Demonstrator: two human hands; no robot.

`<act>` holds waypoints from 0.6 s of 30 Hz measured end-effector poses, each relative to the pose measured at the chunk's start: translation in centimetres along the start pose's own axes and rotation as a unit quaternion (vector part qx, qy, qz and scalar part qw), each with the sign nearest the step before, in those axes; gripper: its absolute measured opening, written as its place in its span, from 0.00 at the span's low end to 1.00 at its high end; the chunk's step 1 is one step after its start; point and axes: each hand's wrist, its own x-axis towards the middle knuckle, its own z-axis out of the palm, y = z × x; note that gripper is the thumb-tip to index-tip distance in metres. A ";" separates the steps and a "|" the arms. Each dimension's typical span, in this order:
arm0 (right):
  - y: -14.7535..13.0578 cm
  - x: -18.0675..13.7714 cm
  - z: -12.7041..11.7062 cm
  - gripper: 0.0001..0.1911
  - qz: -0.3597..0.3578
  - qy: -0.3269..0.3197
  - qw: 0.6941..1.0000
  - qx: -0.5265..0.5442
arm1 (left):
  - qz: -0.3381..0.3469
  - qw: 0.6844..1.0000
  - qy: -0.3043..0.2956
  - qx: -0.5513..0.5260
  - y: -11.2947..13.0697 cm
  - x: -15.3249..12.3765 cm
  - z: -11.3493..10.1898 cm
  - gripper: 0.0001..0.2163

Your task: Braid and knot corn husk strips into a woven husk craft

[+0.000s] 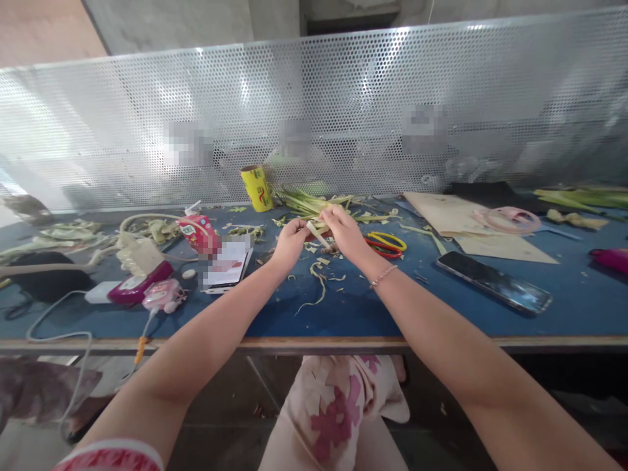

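Observation:
My left hand (291, 243) and my right hand (342, 230) meet above the blue tabletop, fingers closed and nearly touching. Between them is a pale plant stalk (318, 237), which both hands seem to grip; the fingertips hide part of it. Just behind lies a bundle of long green stalks (307, 203). Scissors with yellow and red handles (387, 244) rest by my right wrist, their blades hidden. Below my hands, thin peelings (320, 288) and small plant scraps lie scattered.
A yellow roll (257, 188) stands against the perforated metal screen (275, 111). Left are a propped phone (228, 263), a red packet (199, 234) and cables. Right are a dark phone (493, 281), brown paper (510, 248) and pink tape (506, 220). The table edge (324, 341) runs in front.

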 end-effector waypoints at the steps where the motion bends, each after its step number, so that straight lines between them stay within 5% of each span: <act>1: 0.1 0.0 0.0 0.20 0.007 0.000 1.000 0.020 | -0.002 1.000 0.000 -0.009 -0.1 0.0 0.0 0.05; 9: 0.9 0.6 0.3 0.20 0.078 -0.012 0.985 0.151 | 0.027 0.998 0.042 0.039 0.1 -0.4 0.0 0.05; 18: 0.7 0.5 0.4 0.13 0.082 -0.003 0.983 0.162 | 0.036 0.993 0.071 0.085 0.5 -1.0 0.1 0.06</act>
